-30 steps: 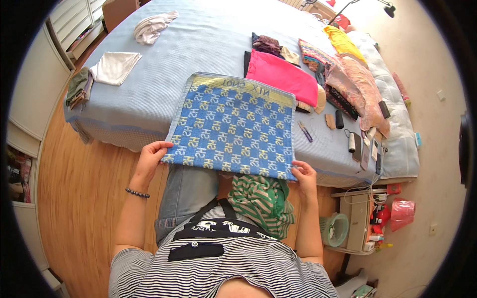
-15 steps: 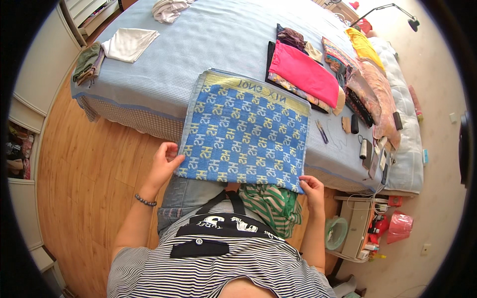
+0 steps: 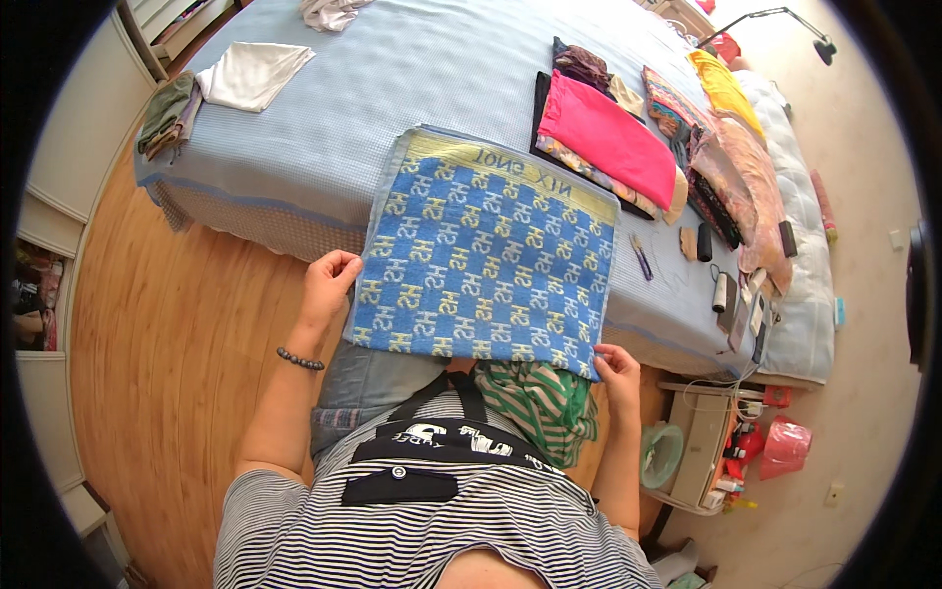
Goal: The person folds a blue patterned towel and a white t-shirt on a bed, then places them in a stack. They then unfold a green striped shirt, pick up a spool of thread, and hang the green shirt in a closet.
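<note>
A blue towel [image 3: 481, 255] with a checkered pattern and a yellow band along its far end lies spread flat. Its far part rests on the bed, while the near part reaches over my lap. My left hand [image 3: 332, 285] pinches the towel's left edge, partway up from the near corner. At the near right corner, my right hand [image 3: 616, 373] grips the towel between thumb and fingers. Below that corner, a green and white striped cloth [image 3: 542, 407] hangs bunched against my lap.
The bed [image 3: 294, 187] carries a folded pink garment [image 3: 608, 137] on a stack, a folded white cloth [image 3: 255, 77], folded dark clothes [image 3: 169, 116], scissors [image 3: 641, 257] and small items on the right. A side cabinet [image 3: 692, 447] stands at right, with a pale green basin [image 3: 661, 455].
My left hand has slid up along the towel's left edge, away from the near corner. My right hand keeps its hold on the right corner. The view has shifted slightly.
</note>
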